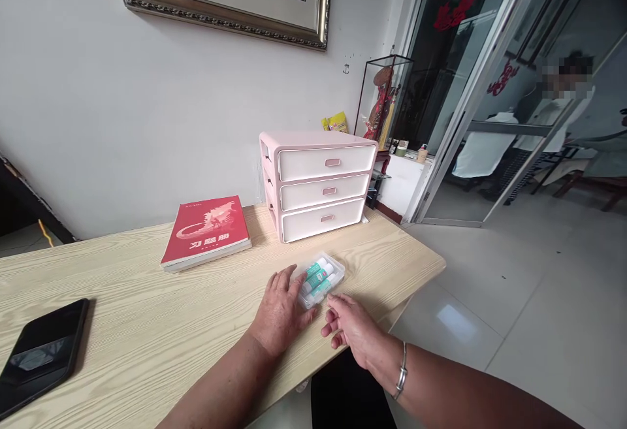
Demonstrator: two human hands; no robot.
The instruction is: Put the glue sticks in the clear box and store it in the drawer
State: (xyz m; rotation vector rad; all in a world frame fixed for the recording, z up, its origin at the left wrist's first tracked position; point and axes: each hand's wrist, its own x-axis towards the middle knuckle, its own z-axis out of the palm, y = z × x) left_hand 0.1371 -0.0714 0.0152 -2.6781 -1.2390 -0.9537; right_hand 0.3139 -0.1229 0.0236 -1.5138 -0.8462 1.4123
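A clear plastic box [339, 264] lies on the table near its front edge, with several green and white glue sticks [317, 279] inside. My left hand [281, 308] holds the box at its left side, index finger along the edge and thumb at the near corner. Close to the box's near right corner is my right hand [353, 328], its fingers loosely bent and apart, with nothing seen in them. Whether its fingertips touch the box I cannot tell.
Behind the box stands a pink and white drawer unit [323, 187], all three drawers closed. A red book [208, 230] lies left of it, and a black phone [46, 354] at far left. The wooden tabletop [142, 324] ends at the right. Beyond a glass door is another person [553, 115].
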